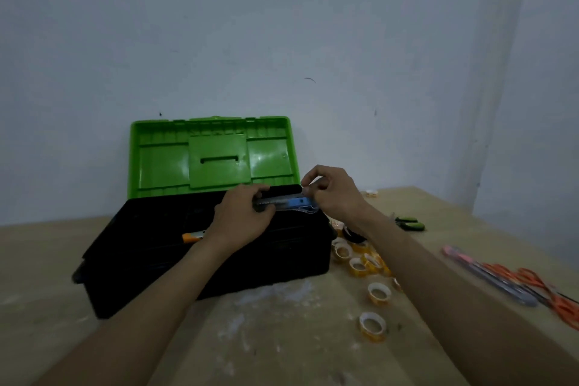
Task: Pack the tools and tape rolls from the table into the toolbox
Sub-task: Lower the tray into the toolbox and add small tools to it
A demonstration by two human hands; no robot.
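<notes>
Both hands — left hand (pixel 242 216), right hand (pixel 333 194) — grip the utility knife (pixel 289 203) above the toolbox (pixel 282 257).

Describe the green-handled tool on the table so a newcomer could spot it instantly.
Start at the black toolbox with its green lid raised. To its right, behind the cluster of tape rolls, lies the green-handled tool. It alone has green-and-black handles; the scissors nearer the camera are orange.

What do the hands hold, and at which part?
One clear utility knife with a blue slider: the left hand grips its left end, the right hand pinches its right end, above the open toolbox.
</notes>
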